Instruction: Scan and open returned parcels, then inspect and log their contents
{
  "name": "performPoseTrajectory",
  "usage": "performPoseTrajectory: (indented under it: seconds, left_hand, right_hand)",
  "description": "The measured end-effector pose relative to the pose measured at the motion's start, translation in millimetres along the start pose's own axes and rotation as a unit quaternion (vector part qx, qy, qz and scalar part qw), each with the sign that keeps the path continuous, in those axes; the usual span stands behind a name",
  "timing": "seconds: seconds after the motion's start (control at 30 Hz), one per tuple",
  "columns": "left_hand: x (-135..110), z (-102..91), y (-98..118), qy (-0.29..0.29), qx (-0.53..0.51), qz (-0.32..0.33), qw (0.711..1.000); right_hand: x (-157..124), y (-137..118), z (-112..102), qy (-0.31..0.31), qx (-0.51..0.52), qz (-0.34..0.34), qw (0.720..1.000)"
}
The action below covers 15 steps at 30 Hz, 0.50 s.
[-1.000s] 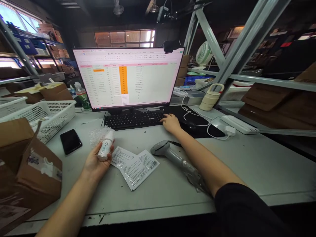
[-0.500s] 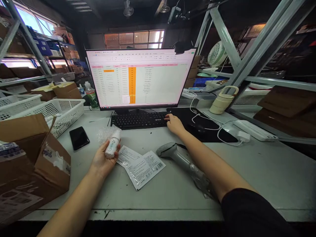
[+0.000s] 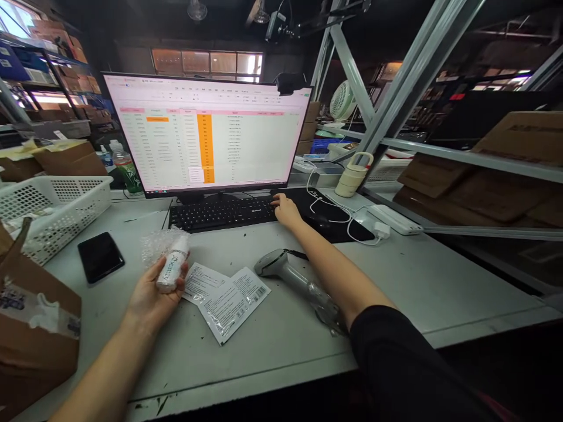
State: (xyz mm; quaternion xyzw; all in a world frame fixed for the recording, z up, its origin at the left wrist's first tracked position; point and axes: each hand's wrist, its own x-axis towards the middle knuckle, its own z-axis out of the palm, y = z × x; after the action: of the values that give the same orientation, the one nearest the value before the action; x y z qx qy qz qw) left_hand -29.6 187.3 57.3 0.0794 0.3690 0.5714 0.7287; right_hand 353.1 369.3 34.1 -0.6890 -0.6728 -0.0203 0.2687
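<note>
My left hand [image 3: 153, 296] is closed around a small white bottle [image 3: 173, 269] with dark lettering, held tilted above the table. Clear bubble wrap [image 3: 153, 249] bunches behind the bottle. My right hand [image 3: 287, 211] rests over the right end of the black keyboard [image 3: 220, 215], fingers apart and holding nothing. Beside the left hand lie two overlapping white printed sachets [image 3: 233, 302], one with a barcode. A grey handheld barcode scanner [image 3: 292, 275], partly wrapped in clear plastic, lies below my right forearm. Behind the keyboard, the monitor [image 3: 255, 140] shows a spreadsheet with an orange column.
At left stand an open cardboard box [image 3: 53, 346], a white plastic basket [image 3: 79, 211] and a black phone [image 3: 101, 258]. Right of the keyboard are a mouse [image 3: 317, 220] on a black mat, white cables, a power strip [image 3: 396, 219] and a cream cup [image 3: 350, 179]. Metal shelving borders the right.
The view has turned right, so everything appears farther left. The bottle stays in my left hand, and my right hand remains at the keyboard's right end.
</note>
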Motion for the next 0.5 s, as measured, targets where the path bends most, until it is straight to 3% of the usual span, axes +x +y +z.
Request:
performPoseTrajectory:
  seconds: [0.2,0.33,0.5]
  left_hand:
    - [0,1.0,0,0.006,-0.005,0.004,1.000]
    - [2,1.3,-1,0.011,-0.019,-0.003,1.000]
    - [0,1.1,0,0.007,-0.039,0.004,0.999]
  right_hand:
    - [8,-9,10,-0.036,-0.029,-0.045,0.998]
    - [13,-13,4,-0.014,-0.054,-0.047,0.997]
    - [1,22,-21,0.016,-0.106,-0.007,0.994]
